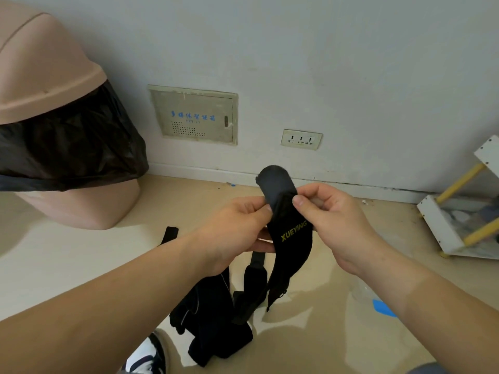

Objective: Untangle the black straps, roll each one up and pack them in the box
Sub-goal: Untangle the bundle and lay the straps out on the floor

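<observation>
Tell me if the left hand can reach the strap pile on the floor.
Probably yes, once it lets go: the left hand pinches the held strap, as does the right hand. The pile lies uncovered on the floor below the hands.

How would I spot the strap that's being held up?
Look by the white wall, below the socket. The left hand and right hand pinch one black strap there. Unlike the straps piled on the floor, it shows yellow XUEYING lettering.

Being pinched near the top and hanging free: black strap (293, 247) with yellow XUEYING lettering, upper end curling over. Lying tangled on the floor (59, 268) beneath: remaining straps (216, 322).
</observation>
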`<state>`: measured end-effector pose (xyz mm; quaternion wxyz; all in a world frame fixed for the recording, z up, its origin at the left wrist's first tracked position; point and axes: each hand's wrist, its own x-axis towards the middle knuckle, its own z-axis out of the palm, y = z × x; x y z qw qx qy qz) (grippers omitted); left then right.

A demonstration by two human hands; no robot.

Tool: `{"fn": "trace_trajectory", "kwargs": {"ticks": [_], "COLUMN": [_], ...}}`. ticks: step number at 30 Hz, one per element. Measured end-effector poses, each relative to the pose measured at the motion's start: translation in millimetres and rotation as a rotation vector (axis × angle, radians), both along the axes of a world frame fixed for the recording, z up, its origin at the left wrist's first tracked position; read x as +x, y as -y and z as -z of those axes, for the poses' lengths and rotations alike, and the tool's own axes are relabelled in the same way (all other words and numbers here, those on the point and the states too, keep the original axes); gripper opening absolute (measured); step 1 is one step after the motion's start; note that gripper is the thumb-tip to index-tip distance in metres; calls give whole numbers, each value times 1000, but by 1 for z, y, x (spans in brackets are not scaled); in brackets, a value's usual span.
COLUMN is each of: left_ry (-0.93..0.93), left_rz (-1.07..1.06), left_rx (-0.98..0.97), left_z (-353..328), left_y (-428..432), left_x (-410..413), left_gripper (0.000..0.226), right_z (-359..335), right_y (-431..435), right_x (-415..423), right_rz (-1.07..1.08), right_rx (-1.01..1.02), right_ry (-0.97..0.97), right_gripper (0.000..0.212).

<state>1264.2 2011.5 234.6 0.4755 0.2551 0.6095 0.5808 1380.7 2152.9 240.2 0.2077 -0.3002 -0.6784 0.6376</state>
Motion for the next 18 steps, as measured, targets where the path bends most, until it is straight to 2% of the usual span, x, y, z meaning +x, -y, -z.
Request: {"fn": "trace_trajectory", "kwargs": {"ticks": [10, 15, 18], "left_ry": [-4, -16, -84], "left_rz": [-31, -78, -114], "left_rx": [-28, -38, -42], "left_z": [0, -1, 0], "left_y": [-2, -1, -1], "left_x": [6, 7, 8], "left_gripper": [33, 34, 36], "right_z": [7, 9, 9], "right_y": [0, 4, 10], "right_x": [0, 0, 1], "right_rz": [47, 0, -48], "right_rx": [29, 67, 81], "right_ry": [25, 53, 42], "right_gripper": [9, 25, 46]}}
